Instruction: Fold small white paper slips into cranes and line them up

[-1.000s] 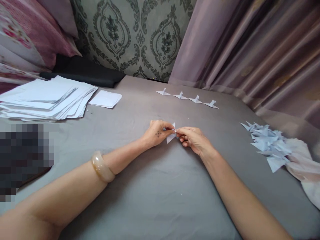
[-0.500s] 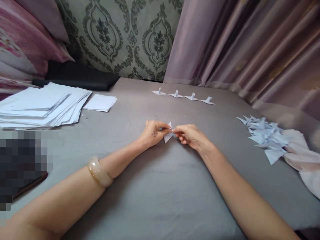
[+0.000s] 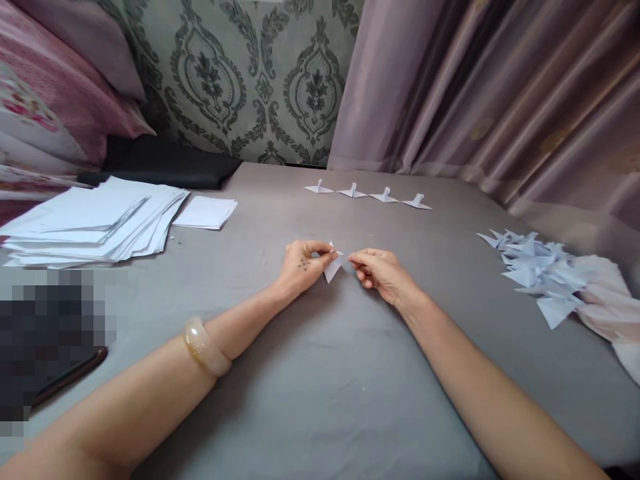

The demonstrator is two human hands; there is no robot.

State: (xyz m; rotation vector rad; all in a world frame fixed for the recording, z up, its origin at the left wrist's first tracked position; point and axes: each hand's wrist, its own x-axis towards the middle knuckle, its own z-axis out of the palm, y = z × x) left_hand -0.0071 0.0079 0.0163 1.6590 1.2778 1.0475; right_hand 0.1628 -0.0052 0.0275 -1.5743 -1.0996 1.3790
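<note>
Between the thumb and fingers of my left hand (image 3: pixel 306 265) is a small white folded paper crane (image 3: pixel 333 268), pinched near its upper part. One pointed wing hangs down below the fingertips; part of the crane is hidden behind them. My right hand (image 3: pixel 377 270) is just to the right, a small gap from the paper. Its thumb and forefinger are pressed together, its other fingers curl in, and nothing shows between them. Beyond the hands stands a row of several folded paper cranes (image 3: pixel 353 191) with wings spread.
A heap of folded paper cranes (image 3: pixel 543 267) lies at right beside a pale cloth (image 3: pixel 607 293). At left are a stack of large white sheets (image 3: pixel 95 220), a smaller stack of square paper (image 3: pixel 206 212), a black folded cloth (image 3: pixel 170 165) and a blurred dark object (image 3: pixel 50 340). Curtains hang behind.
My right fingertips have parted from the paper crane, leaving a gap. My left hand has shifted slightly left with the crane, and the view has tilted a little.
</note>
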